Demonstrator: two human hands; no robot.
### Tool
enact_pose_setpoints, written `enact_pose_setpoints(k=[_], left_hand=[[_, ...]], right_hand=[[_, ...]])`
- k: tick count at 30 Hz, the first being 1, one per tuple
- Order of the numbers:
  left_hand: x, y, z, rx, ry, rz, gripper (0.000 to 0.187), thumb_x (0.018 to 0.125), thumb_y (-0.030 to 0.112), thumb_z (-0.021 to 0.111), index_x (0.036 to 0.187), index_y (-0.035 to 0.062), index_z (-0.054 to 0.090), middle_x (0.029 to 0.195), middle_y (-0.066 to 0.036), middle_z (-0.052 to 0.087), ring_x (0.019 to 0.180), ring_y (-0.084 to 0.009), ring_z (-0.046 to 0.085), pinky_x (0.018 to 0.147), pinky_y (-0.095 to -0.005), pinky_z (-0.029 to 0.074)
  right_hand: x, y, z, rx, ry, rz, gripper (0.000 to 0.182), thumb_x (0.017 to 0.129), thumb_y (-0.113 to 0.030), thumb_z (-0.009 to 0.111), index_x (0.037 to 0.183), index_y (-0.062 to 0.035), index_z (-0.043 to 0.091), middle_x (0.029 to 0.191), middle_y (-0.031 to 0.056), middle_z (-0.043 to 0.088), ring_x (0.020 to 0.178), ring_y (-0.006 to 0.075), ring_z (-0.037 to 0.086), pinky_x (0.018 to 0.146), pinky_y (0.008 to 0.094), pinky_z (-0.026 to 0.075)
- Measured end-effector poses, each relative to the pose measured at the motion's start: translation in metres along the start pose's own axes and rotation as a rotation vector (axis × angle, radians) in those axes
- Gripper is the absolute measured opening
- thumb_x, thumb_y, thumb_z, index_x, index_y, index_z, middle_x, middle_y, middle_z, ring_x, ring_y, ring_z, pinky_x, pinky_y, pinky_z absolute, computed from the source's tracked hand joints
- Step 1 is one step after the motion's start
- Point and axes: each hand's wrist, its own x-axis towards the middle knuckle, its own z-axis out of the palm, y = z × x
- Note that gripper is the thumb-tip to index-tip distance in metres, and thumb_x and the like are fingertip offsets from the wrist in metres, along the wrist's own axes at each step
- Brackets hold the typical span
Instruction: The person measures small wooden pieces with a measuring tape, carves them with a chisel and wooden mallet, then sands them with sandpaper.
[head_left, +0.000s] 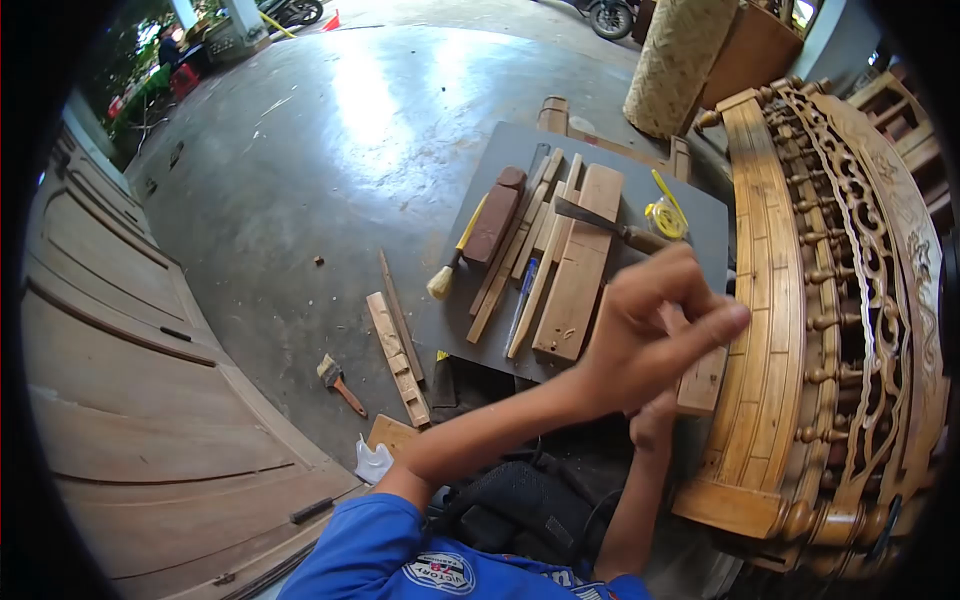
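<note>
My left hand (pixel 650 325) is raised over the right front of the grey board (pixel 695 240), fingers curled in and thumb pointing right. Nothing shows in its grip. Behind its knuckles lies a broad-bladed chisel (pixel 590 217), resting across a thick wooden block (pixel 583 270). Lower down, my right hand (pixel 655 418) is largely covered by the left, its fingers hidden. Close to it is the end of another wooden block (pixel 703 383). Also on the board are thin wooden strips (pixel 515 250), a dark red block (pixel 495 217), a blue pen (pixel 524 300), a brush (pixel 440 280) and a tape measure (pixel 665 217).
A carved wooden bench (pixel 755 330) with turned spindles stands close on the right. Wooden panels (pixel 140 390) line the left. On the floor lie a paintbrush (pixel 340 383), a notched wood piece (pixel 397 360) and a thin stick (pixel 400 315). A rolled woven mat (pixel 680 70) stands behind.
</note>
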Motion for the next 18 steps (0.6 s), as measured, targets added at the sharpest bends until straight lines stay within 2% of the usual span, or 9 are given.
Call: enact_pose_setpoints(k=[2,3,5,8,11,14,15,17,18], left_hand=[[0.000,-0.003,0.008,0.054,-0.012,0.066,0.017,0.077,0.003,0.068,0.068,0.0022,0.054,0.070,-0.004,0.053,0.064,-0.0095,0.050,0.058,-0.0228,0.038],[-0.001,-0.003,0.012,0.048,0.000,0.051,0.016,0.077,0.004,0.068,0.068,0.0024,0.054,0.070,-0.004,0.052,0.064,-0.0093,0.050,0.059,-0.0227,0.038],[0.000,-0.005,0.011,0.082,0.007,0.071,0.016,0.079,0.004,0.065,0.069,0.0017,0.053,0.070,-0.003,0.052,0.065,-0.0079,0.050,0.060,-0.0226,0.038],[0.003,-0.012,0.008,-0.121,0.225,-0.013,0.026,0.077,0.006,0.067,0.061,0.0016,0.047,0.063,-0.003,0.045,0.056,-0.0099,0.041,0.051,-0.0249,0.032],[0.002,-0.005,-0.008,-0.222,0.201,-0.190,0.025,0.078,0.007,0.067,0.062,0.0017,0.048,0.062,-0.002,0.046,0.056,-0.0087,0.042,0.051,-0.0233,0.033],[0.005,-0.015,0.002,-0.025,0.159,0.083,0.022,0.078,0.007,0.067,0.064,0.0006,0.051,0.063,-0.003,0.048,0.055,-0.0095,0.044,0.051,-0.0224,0.034],[0.005,-0.007,0.005,-0.040,0.135,0.058,0.020,0.078,0.008,0.067,0.066,0.0000,0.053,0.064,-0.004,0.048,0.056,-0.0106,0.046,0.051,-0.0225,0.035],[0.004,-0.006,0.003,0.048,0.087,0.078,0.013,0.083,0.005,0.062,0.072,0.0002,0.056,0.070,-0.002,0.054,0.063,-0.0063,0.049,0.057,-0.0216,0.038],[0.005,-0.007,-0.001,0.022,0.106,0.049,0.013,0.083,0.005,0.062,0.072,0.0001,0.056,0.070,-0.002,0.054,0.063,-0.0061,0.050,0.057,-0.0213,0.039]], right_hand=[[-0.011,-0.010,-0.007,0.032,0.101,-0.257,0.064,0.075,-0.018,0.041,0.134,-0.0006,0.026,0.126,0.0122,0.040,0.105,0.0131,0.046,0.083,0.0236,0.041],[-0.013,0.006,-0.036,0.100,0.084,-0.278,0.048,0.084,-0.019,0.036,0.129,0.0000,0.034,0.115,0.0112,0.050,0.107,0.0116,0.049,0.091,0.0270,0.039],[-0.016,0.007,-0.047,0.294,-0.015,-0.219,0.047,0.083,-0.017,0.038,0.127,-0.0002,0.037,0.117,0.0109,0.049,0.097,0.0112,0.053,0.082,0.0257,0.043],[-0.001,0.032,-0.032,0.132,-0.043,-0.048,0.044,0.081,-0.016,0.042,0.122,-0.0008,0.043,0.108,0.0101,0.052,0.074,0.0102,0.054,0.064,0.0226,0.044],[0.015,0.030,-0.017,0.104,-0.077,-0.246,0.041,0.080,-0.018,0.044,0.117,-0.0015,0.048,0.088,0.0070,0.057,0.053,0.0092,0.045,0.048,0.0201,0.037],[-0.004,-0.032,0.003,0.316,0.077,-0.249,0.047,0.084,-0.027,0.042,0.122,0.0002,0.042,0.087,0.0046,0.055,0.055,0.0094,0.048,0.054,0.0200,0.038],[-0.010,-0.060,0.021,0.483,0.154,-0.223,0.050,0.085,-0.030,0.041,0.124,0.0008,0.040,0.087,0.0038,0.055,0.056,0.0094,0.049,0.056,0.0200,0.038],[-0.023,-0.125,0.077,0.784,0.470,-0.138,0.058,0.091,-0.036,0.038,0.133,0.0033,0.031,0.065,-0.0015,0.053,0.056,0.0079,0.047,0.075,0.0211,0.040],[-0.016,-0.099,0.058,0.506,0.320,-0.107,0.060,0.092,-0.037,0.037,0.135,0.0029,0.027,0.062,-0.0017,0.051,0.056,0.0080,0.046,0.080,0.0220,0.038]])
